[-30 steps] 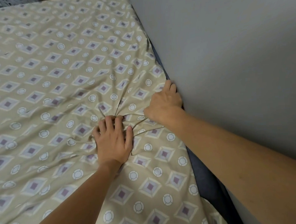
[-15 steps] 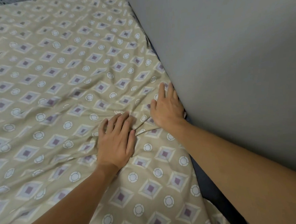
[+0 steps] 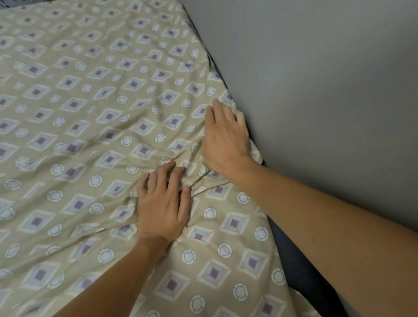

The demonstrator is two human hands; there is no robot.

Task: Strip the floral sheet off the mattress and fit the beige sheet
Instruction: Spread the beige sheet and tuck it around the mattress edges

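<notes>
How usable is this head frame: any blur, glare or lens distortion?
Head view: soft even light, no glare; motion blur smears the beige sheet pattern at left; left hand and right hand reasonably sharp; wide-angle bowing along the wall edge.

- Blurred by motion: pattern of beige sheet [image 3: 84, 131] at centre left of frame.
- Hidden under sheet: mattress, save a dark strip [image 3: 295, 263] at lower right.
- Cut off by lower and right edges: both forearms.
- Hidden in bunched folds: some fingertips of left hand [image 3: 162, 205].
</notes>
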